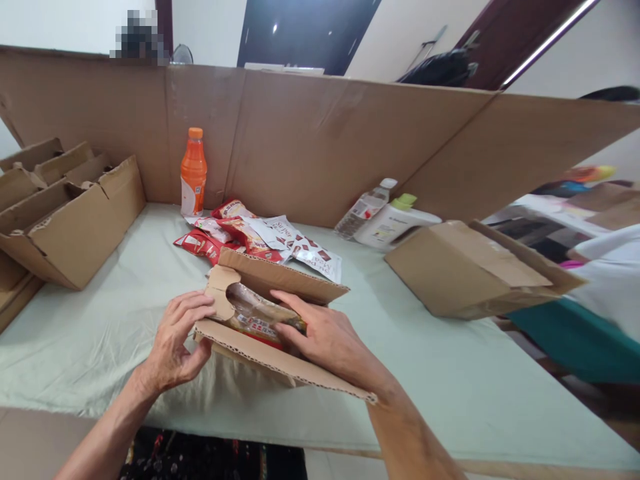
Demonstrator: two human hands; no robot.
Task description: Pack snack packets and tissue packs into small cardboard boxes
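Note:
An open cardboard box with raised flaps stands in front of me on the pale green cloth. Inside it lies a clear plastic food packet with printed lettering and a red lower edge. My left hand grips the box's left end, fingers over the end flap and thumb at the near flap. Reaching in from the right, my right hand has its thumb and index finger on the packet's right end. Its other fingers are hidden in the box. Just behind the box, red snack packets and a white-and-brown pouch lie in a pile.
An orange drink bottle stands near the tall cardboard screen. A clear bottle and a white bottle with green cap lean at the back right, beside a closed-looking carton. Divided cardboard boxes occupy the left.

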